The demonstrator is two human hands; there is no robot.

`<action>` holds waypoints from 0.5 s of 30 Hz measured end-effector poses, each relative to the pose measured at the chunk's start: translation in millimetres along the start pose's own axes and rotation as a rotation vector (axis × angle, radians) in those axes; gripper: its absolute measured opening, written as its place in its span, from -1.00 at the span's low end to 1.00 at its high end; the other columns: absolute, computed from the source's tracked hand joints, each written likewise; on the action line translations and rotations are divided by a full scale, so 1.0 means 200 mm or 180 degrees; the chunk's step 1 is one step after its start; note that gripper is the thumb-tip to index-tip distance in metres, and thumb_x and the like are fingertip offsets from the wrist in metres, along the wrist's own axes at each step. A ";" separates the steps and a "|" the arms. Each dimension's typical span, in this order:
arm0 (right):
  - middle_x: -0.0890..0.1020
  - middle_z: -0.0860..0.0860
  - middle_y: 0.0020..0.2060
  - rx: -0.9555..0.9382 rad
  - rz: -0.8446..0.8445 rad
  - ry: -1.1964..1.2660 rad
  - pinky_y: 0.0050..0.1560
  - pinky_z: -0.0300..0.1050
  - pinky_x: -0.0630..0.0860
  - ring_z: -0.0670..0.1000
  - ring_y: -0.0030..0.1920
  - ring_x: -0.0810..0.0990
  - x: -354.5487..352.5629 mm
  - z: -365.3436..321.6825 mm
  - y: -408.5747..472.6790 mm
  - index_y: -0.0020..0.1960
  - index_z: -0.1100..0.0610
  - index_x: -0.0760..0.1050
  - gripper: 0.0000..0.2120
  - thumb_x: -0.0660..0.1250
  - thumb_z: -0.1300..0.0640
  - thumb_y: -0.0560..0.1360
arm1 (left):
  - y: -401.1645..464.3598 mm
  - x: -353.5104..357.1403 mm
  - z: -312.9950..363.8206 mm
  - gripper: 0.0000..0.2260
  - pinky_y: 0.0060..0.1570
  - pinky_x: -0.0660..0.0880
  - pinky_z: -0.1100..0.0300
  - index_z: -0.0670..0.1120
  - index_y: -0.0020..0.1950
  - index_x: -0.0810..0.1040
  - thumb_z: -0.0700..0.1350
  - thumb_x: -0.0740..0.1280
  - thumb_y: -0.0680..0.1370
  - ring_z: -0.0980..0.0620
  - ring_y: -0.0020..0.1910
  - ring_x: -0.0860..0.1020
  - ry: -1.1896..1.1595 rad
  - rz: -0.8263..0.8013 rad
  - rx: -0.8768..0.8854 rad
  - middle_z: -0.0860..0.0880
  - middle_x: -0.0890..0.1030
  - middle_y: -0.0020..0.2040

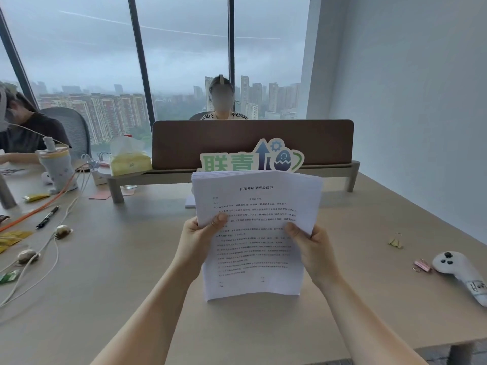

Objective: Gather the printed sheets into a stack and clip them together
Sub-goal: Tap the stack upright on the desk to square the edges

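A thick stack of printed sheets [254,248] with black text is held upright above the beige table [126,272], its top edge fanned slightly. My left hand [196,239] grips the stack's left edge, thumb across the front page. On the right edge sits my right hand [315,247], thumb also on the front. A yellow binder clip [396,241] lies on the table to the right, apart from both hands. A pink binder clip [422,265] lies further right and nearer to me.
A white controller [459,271] rests near the table's right edge. A brown desk divider [253,143] with a colourful sign [251,159] stands behind the stack. Cables, a black pen [47,216], a bottle and a tissue box [129,160] crowd the left. Two people sit beyond.
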State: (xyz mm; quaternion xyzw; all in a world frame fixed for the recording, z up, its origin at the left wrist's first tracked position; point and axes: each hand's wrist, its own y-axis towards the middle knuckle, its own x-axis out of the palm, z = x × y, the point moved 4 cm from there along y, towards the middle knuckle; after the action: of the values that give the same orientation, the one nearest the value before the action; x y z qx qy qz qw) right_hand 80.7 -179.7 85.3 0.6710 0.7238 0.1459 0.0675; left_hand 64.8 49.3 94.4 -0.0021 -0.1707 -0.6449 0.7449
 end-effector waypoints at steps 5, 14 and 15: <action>0.74 -0.10 -0.12 -0.0206 0.0195 -0.0581 -0.14 -0.20 0.61 -0.14 -0.10 0.70 -0.05 -0.07 0.02 -0.02 0.02 0.65 -0.87 0.32 0.12 0.59 | 0.02 0.08 0.05 -0.83 -0.23 0.64 0.07 -0.20 -0.08 0.67 -0.10 0.43 0.45 -0.07 -0.21 0.70 0.0059 0.0102 0.0012 -0.10 0.73 -0.18; 0.74 0.05 -0.09 0.0010 0.0446 -0.1098 0.04 0.11 0.60 0.01 -0.06 0.71 -0.34 -0.15 0.03 -0.01 0.12 0.67 -0.83 0.31 0.10 0.59 | 0.06 0.37 0.00 -0.90 -0.24 0.63 0.11 -0.12 -0.09 0.68 -0.12 0.40 0.55 -0.05 -0.20 0.71 0.0215 -0.0129 -0.0477 -0.07 0.74 -0.16; 0.74 0.01 -0.09 0.0072 0.0430 -0.1109 0.04 0.09 0.60 -0.01 -0.06 0.71 -0.37 -0.15 0.02 -0.01 0.09 0.67 -0.84 0.31 0.10 0.59 | 0.06 0.40 -0.02 -0.89 -0.24 0.63 0.10 -0.12 -0.08 0.68 -0.11 0.40 0.54 -0.06 -0.20 0.71 0.0242 -0.0154 -0.0580 -0.08 0.74 -0.15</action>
State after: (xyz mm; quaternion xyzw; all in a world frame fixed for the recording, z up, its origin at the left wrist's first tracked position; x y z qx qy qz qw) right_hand 82.4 -257.4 106.7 0.7339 0.6561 0.0236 0.1743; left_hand 86.5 -26.2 112.9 -0.0414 -0.0829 -0.6752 0.7318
